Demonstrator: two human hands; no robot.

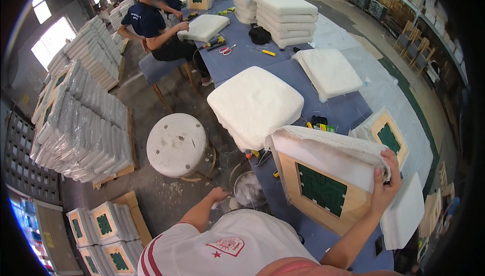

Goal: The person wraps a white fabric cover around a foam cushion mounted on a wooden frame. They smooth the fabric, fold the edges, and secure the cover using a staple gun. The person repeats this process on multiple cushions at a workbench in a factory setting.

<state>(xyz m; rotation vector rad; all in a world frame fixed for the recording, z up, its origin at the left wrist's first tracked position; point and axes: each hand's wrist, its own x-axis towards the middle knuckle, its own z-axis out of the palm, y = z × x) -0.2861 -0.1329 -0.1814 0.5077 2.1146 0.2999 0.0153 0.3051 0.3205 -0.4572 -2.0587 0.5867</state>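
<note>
My right hand [386, 179] grips the upper right corner of a seat cushion [323, 157], fingers closed round its white fabric edge. The cushion stands tilted on the table, its underside toward me, showing a plywood frame and green webbing in the middle opening. White padding shows between frame and fabric. Out to the left, my left hand [219, 194] is closed, low beside a bin [248, 189] with whitish scraps; what it may hold is hidden. Just beyond the held cushion lies a stack of white cushions [256, 105].
The blue-topped table [235, 63] carries a cushion [329, 73], a cushion stack [285, 18], red-handled scissors [227, 50] and a yellow cutter [268, 52]. A round stool [177, 144] stands left of me. Wrapped cushions [86, 124] are piled farther left. A co-worker [151, 23] sits across the table's far side.
</note>
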